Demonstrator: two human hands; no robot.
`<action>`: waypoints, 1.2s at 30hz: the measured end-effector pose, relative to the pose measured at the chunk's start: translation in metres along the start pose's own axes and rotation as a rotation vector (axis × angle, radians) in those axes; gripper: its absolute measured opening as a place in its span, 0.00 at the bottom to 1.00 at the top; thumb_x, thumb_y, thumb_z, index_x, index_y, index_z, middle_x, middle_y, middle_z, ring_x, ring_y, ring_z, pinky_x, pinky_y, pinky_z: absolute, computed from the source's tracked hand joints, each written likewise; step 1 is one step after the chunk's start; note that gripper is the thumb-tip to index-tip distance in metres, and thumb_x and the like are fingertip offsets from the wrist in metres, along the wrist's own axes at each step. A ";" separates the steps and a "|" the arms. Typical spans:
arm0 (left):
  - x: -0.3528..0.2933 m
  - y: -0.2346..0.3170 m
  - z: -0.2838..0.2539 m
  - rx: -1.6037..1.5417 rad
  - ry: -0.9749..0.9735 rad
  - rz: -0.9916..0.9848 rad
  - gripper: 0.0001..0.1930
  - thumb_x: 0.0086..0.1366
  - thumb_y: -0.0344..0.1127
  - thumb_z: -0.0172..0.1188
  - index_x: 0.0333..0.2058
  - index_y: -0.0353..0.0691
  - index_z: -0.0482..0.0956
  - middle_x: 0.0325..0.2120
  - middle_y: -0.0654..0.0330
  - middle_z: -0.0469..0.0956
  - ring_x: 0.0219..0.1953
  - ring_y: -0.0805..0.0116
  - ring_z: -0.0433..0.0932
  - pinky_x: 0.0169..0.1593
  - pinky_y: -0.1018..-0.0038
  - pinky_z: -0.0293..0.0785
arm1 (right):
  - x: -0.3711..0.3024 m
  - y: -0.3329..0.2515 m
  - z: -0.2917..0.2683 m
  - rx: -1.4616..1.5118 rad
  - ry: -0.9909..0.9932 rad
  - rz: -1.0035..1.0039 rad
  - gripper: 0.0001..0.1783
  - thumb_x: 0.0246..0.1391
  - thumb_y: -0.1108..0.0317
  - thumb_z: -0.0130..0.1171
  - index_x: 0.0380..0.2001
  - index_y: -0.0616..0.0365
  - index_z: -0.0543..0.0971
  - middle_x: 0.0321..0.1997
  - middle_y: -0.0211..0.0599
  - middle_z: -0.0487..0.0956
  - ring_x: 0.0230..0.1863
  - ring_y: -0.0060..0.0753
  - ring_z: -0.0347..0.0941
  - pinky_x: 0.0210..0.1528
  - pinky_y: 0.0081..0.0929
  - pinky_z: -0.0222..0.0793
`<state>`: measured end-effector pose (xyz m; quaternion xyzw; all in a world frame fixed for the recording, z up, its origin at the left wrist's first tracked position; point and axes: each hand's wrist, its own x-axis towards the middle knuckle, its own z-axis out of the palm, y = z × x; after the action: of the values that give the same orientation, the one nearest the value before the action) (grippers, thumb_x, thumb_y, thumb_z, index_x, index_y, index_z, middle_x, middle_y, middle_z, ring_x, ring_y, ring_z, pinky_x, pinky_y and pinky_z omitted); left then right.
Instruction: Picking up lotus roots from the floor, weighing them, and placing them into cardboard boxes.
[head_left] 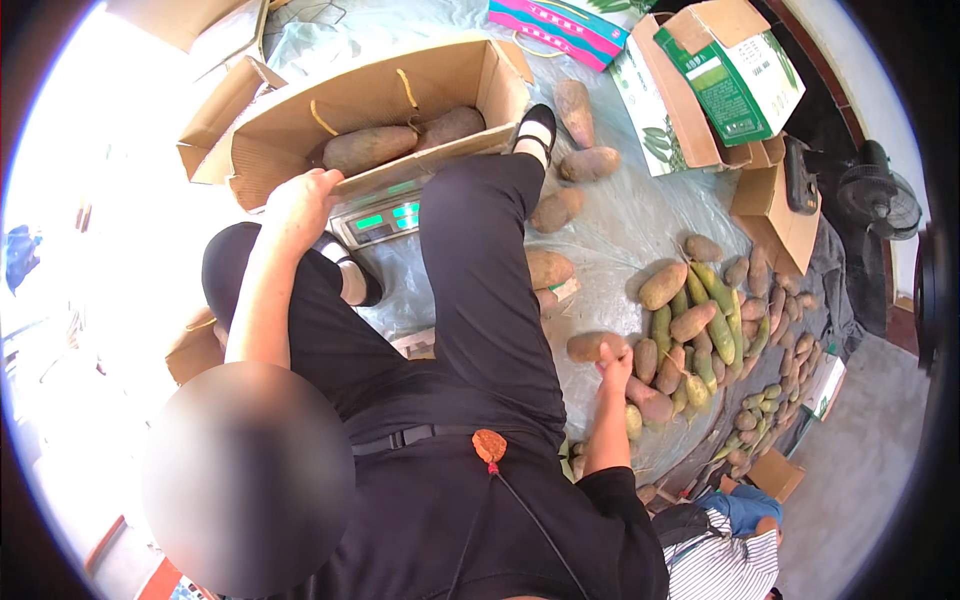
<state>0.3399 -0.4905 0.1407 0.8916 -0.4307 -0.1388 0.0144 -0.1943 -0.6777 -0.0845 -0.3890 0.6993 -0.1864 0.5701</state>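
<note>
At the upper left, a long open cardboard box [262,150] sits on a digital scale [375,222] with lit green displays. Inside lie two thick brown root vegetables [370,150]. My left hand [298,208] is closed over the near rim of this box. Out to the right, my right hand [615,366] grips the end of a brown root vegetable [590,347], beside the heap. Long green radishes [718,330] and more brown roots [692,322] make up that heap on the plastic sheet.
Several loose brown roots [575,112] lie in a row right of my legs. White and green cartons [735,85] and a black fan [880,195] stand at the upper right. A person in a striped shirt [725,565] is at the lower right. Clear plastic sheeting [660,215] covers the floor.
</note>
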 end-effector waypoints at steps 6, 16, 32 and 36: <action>0.002 -0.006 0.002 -0.024 -0.014 0.035 0.09 0.55 0.29 0.56 0.37 0.42 0.75 0.33 0.54 0.75 0.40 0.53 0.76 0.43 0.60 0.72 | -0.020 -0.178 0.078 0.235 -0.265 -0.578 0.28 0.48 0.73 0.62 0.53 0.62 0.67 0.51 0.33 0.71 0.52 0.28 0.67 0.55 0.27 0.62; 0.003 -0.006 -0.002 -0.019 -0.008 0.041 0.08 0.55 0.30 0.56 0.36 0.42 0.76 0.32 0.55 0.75 0.39 0.54 0.76 0.42 0.61 0.72 | -0.123 -0.374 0.238 0.235 -0.803 -0.996 0.26 0.46 0.77 0.62 0.50 0.62 0.69 0.48 0.35 0.74 0.52 0.27 0.69 0.55 0.27 0.64; 0.004 -0.008 0.000 -0.052 0.012 0.040 0.12 0.55 0.30 0.58 0.40 0.44 0.77 0.35 0.53 0.77 0.41 0.51 0.76 0.44 0.60 0.71 | -0.083 -0.339 0.265 -0.445 -0.562 -1.116 0.25 0.50 0.63 0.61 0.52 0.57 0.72 0.49 0.41 0.76 0.52 0.34 0.72 0.53 0.29 0.67; 0.009 -0.013 0.009 -0.058 0.039 0.012 0.14 0.55 0.33 0.58 0.42 0.44 0.77 0.37 0.51 0.78 0.42 0.50 0.76 0.45 0.60 0.71 | -0.014 -0.274 0.168 -0.329 -0.420 -0.860 0.22 0.49 0.65 0.62 0.48 0.58 0.74 0.44 0.43 0.79 0.43 0.34 0.76 0.46 0.29 0.70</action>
<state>0.3525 -0.4883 0.1286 0.8909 -0.4312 -0.1339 0.0494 0.0557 -0.8080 0.0706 -0.7555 0.3661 -0.2093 0.5014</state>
